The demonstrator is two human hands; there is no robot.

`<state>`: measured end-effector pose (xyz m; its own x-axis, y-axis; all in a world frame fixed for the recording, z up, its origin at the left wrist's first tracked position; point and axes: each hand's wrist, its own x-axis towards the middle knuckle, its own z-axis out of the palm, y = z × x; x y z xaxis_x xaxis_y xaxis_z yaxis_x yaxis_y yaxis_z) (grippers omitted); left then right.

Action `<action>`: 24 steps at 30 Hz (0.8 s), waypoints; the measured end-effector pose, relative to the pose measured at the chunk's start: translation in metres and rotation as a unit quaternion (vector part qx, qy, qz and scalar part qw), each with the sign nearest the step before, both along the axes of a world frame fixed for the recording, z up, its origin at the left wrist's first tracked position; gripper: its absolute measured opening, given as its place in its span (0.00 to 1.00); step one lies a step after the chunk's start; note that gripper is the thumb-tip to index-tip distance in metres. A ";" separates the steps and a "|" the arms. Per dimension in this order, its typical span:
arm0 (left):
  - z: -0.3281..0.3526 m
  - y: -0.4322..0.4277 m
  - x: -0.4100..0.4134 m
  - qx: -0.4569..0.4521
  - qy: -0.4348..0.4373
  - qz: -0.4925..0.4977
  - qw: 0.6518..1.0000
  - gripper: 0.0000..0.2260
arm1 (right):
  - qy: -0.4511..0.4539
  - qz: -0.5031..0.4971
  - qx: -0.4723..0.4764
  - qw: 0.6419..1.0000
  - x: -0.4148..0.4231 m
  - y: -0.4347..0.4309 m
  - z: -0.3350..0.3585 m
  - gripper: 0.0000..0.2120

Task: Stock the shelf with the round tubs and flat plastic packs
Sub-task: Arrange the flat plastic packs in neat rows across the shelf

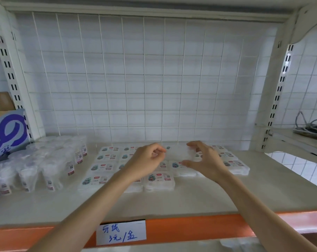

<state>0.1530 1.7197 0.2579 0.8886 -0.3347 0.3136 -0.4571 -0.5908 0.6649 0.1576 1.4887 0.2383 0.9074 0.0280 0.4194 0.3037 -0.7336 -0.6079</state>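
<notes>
Head view, one shelf bay.

Surroundings:
- Shelf (172, 202): pale board with an orange front rail (199, 225), which carries a handwritten paper price label (121, 232).
- White wire grid (145, 79) closes the back, against a tiled wall.
- Slotted upright (10, 75) at the left, with a blue-and-white carton (6, 135) beyond it.
- On the neighbouring shelf to the right, a tangle of grey cables (312, 126).

Stock on the board:
- Round tubs (45, 160): clear, upright and labelled, clustered at the left.
- Flat packs (106, 157): laid label-up in close rows across the middle. Both forearms reach over the front rows and hide several packs.

Item in hand:
- Flat plastic pack (177, 151): translucent and blurred, held just above the rear-centre rows.
- Its long axis runs left to right, parallel to the front rail. I cannot tell which way its label faces.
- Left hand (148, 157): grip closed to a pinch, curled fingers and thumb on the pack's left end.
- Right hand (206, 160): grip spread wide, fingers over the far edge and thumb under the near edge of the right end.
</notes>
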 end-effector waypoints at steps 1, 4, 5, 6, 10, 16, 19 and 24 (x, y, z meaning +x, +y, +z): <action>-0.001 -0.005 -0.002 -0.029 0.022 0.018 0.999 0.12 | -0.004 0.020 0.011 1.000 -0.005 0.002 0.003 0.29; -0.002 -0.013 -0.011 -0.109 0.077 0.068 0.989 0.13 | -0.021 0.074 0.013 0.997 -0.020 0.005 0.007 0.29; -0.002 -0.014 -0.015 -0.124 0.092 0.076 0.985 0.13 | -0.025 0.089 0.005 0.996 -0.026 0.006 0.008 0.29; -0.001 -0.015 -0.017 -0.136 0.111 0.079 0.981 0.12 | -0.028 0.105 -0.001 0.994 -0.030 0.006 0.008 0.29; -0.001 -0.015 -0.030 -0.215 0.175 0.045 0.960 0.10 | -0.022 0.141 -0.002 0.990 -0.040 0.005 0.006 0.32; 0.001 -0.017 -0.049 -0.257 0.157 0.050 0.952 0.09 | 0.099 0.132 0.182 0.969 -0.054 0.008 0.015 0.33; 0.001 -0.018 -0.054 -0.258 0.139 0.046 0.955 0.10 | 0.130 0.148 0.233 0.952 -0.059 0.008 0.017 0.14; -0.001 -0.016 -0.059 -0.252 0.145 0.048 0.955 0.13 | 0.113 0.168 0.279 0.939 -0.061 0.004 0.012 0.10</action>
